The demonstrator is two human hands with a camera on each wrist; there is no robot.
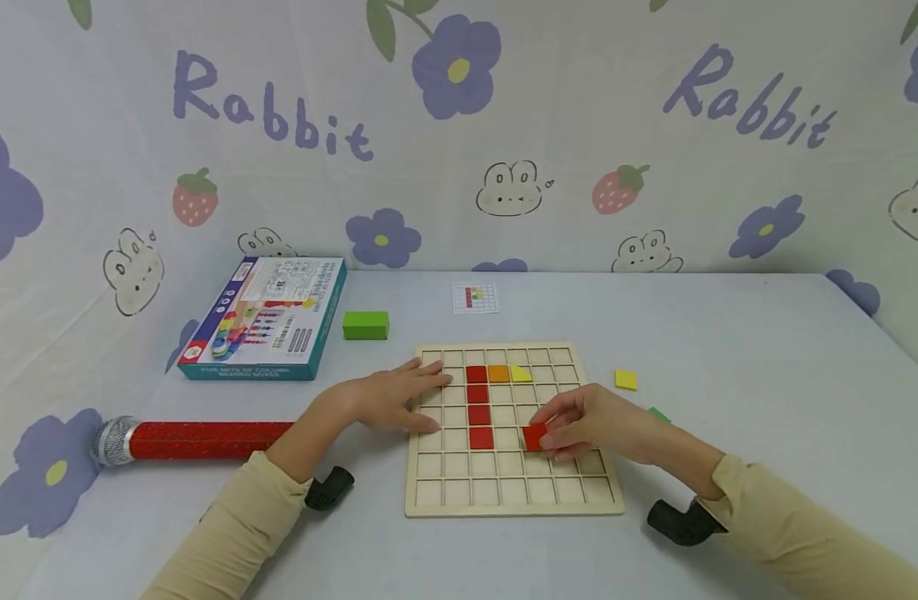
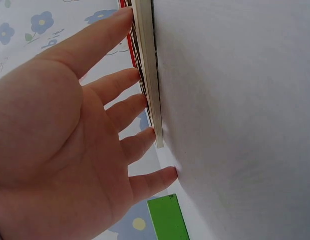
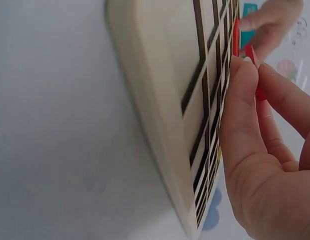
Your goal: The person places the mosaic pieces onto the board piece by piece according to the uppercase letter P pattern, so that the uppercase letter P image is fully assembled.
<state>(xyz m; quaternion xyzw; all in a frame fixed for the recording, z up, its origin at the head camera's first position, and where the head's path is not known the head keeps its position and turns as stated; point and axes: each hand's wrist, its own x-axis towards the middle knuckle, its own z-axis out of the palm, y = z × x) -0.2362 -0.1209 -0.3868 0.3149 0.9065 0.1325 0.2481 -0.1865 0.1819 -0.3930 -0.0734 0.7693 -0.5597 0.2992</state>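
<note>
A wooden grid board (image 1: 515,509) lies flat on the table. Set in its squares are a column of several red tiles (image 1: 477,415), with an orange tile (image 1: 498,374) and a yellow tile (image 1: 521,374) beside the top one. Over the right part of the grid, my right hand (image 1: 596,423) pinches a red square tile (image 1: 532,437) between thumb and fingers; the right wrist view shows it held tilted. My left hand (image 1: 390,398), fingers spread and fairly straight, rests on the board's left edge. In the left wrist view its fingertips (image 2: 132,75) touch that edge.
Right of the board lie a loose yellow tile (image 1: 626,380) and a green tile (image 1: 660,414), partly hidden by the right wrist. A patterned card (image 1: 475,297), green block (image 1: 366,326) and boxed set (image 1: 264,317) stand behind. A red microphone (image 1: 204,440) lies left, partly behind the left forearm.
</note>
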